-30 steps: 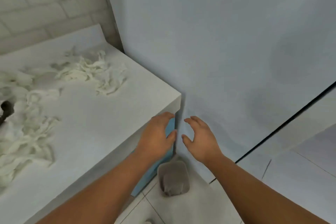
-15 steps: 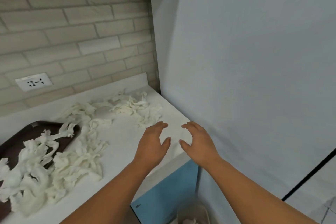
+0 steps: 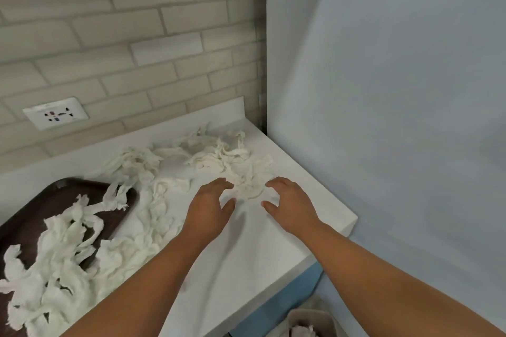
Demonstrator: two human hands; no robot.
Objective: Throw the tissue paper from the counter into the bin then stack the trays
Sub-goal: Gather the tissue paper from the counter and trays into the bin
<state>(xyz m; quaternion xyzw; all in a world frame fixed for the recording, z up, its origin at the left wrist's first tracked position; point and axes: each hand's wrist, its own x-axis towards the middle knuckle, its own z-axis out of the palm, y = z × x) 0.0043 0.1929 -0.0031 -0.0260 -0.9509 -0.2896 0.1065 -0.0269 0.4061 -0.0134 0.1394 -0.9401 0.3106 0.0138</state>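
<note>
Shredded white tissue paper [image 3: 219, 156] lies scattered over the white counter [image 3: 273, 249], thickest near the back corner. More tissue [image 3: 54, 268] is heaped on a dark brown tray [image 3: 32, 210] at the left. My left hand [image 3: 209, 206] and my right hand [image 3: 291, 204] hover side by side over the counter, fingers spread and loosely curved, on either side of a small tissue clump [image 3: 249, 189]. Neither hand holds anything. The bin [image 3: 312, 323] shows at the bottom edge below the counter corner, with tissue inside.
A brick-tiled wall with a white socket [image 3: 56, 113] backs the counter. A tall pale blue-grey panel [image 3: 397, 117] closes off the right side. Blue cabinet front [image 3: 295, 293] sits under the counter's right edge.
Both hands rose from above the bin beside the cabinet and moved forward over the counter to the tissue near the back corner. The view swung up and left, revealing the tray.
</note>
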